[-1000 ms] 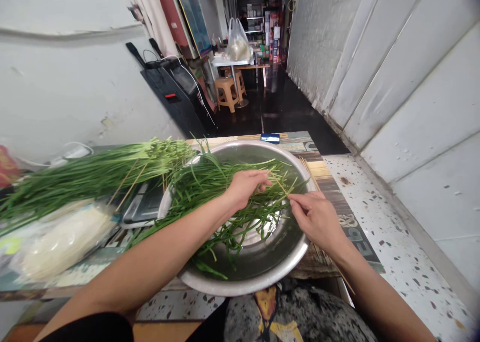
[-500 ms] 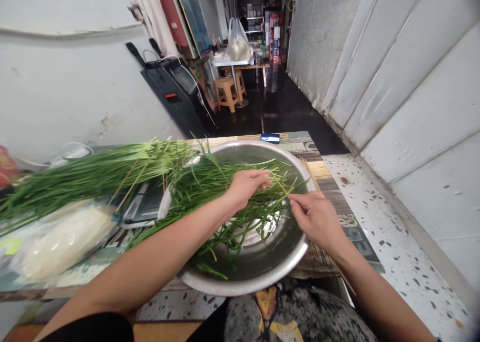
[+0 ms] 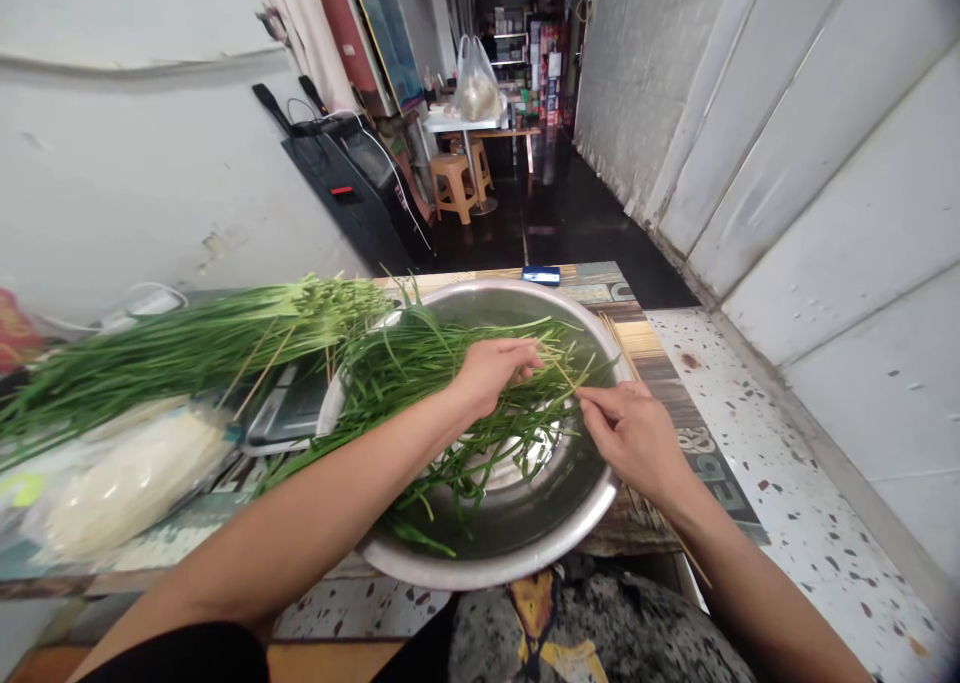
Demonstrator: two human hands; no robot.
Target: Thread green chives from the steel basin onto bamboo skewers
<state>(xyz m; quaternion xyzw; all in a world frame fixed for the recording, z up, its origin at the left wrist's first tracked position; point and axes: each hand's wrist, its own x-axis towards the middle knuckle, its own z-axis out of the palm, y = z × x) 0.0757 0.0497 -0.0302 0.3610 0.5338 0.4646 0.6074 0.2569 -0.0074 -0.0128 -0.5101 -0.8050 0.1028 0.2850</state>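
Note:
A wide steel basin sits at the table's near edge, with long green chives lying across it. My left hand rests on the chives over the basin's middle, fingers curled and pinched on a few stalks. My right hand is at the basin's right rim, thumb and forefinger pinched on a thin bamboo skewer that points up-left toward my left fingertips. The two hands are a short gap apart.
A big bundle of chives lies on the table to the left, over a metal tray. A bag of white noodles or sprouts lies at the front left. Loose skewers lie right of the basin. A blue phone sits behind the basin.

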